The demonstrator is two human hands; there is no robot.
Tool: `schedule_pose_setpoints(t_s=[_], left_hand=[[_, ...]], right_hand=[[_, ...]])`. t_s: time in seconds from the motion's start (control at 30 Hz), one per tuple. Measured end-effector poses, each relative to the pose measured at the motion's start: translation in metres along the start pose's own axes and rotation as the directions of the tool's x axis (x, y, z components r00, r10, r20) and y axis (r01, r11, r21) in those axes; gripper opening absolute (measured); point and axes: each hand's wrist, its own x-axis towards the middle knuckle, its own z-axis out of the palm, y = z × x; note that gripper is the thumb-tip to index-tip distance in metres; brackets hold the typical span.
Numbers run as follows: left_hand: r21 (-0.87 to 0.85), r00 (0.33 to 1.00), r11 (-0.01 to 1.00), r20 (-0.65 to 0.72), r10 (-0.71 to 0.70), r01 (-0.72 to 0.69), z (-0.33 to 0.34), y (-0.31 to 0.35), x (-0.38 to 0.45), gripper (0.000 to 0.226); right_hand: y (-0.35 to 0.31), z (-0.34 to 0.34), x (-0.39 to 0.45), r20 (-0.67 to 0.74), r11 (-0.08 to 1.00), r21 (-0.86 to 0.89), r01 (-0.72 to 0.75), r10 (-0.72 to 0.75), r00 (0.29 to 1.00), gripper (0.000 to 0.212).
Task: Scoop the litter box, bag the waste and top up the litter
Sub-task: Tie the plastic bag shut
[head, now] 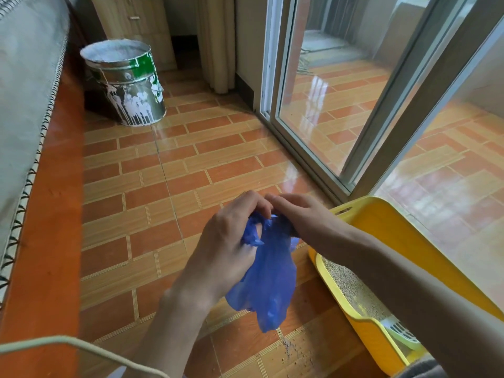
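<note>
Both the left hand (231, 236) and right hand (297, 214) pinch the crumpled neck of a thin blue plastic bag (268, 279), hanging limp below the fingers, beside the yellow box (381, 230) of grainy litter (351, 287).

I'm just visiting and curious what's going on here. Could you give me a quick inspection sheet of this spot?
Surface: glossy orange brick-pattern tiled floor, spilled litter grains near the box.
Job's things: yellow plastic litter box holding litter; pale scoop inside; blue plastic bag.
Clutter: paint-splashed metal bucket.
Hands: left hand and right hand both grip the bag's top.
Cables: pale cord at lower left.
Surroundings: sliding glass door, wooden cabinet.
</note>
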Motion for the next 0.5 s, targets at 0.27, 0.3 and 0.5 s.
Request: schedule_pose_setpoints(t_s=[0.27,0.3,0.5], left_hand=[[0.041,0.997,0.997,-0.022,0.071,-0.070,0.017,-0.006,-0.003,0.018],[0.079,0.997,0.995,-0.041,0.067,-0.063,0.014,-0.007,-0.003,0.014],[0.186,0.973,0.981,-0.229,-0.002,0.045,0.000,-0.016,0.005,0.024]], right_hand=[[-0.008,-0.011,-0.009,-0.177,0.975,-0.170,0.140,-0.170,0.969,0.044],[-0.010,-0.014,-0.010,-0.195,0.965,-0.202,0.168,-0.208,0.959,0.043],[-0.016,-0.017,-0.015,-0.274,0.956,-0.182,0.230,-0.274,0.922,0.047]])
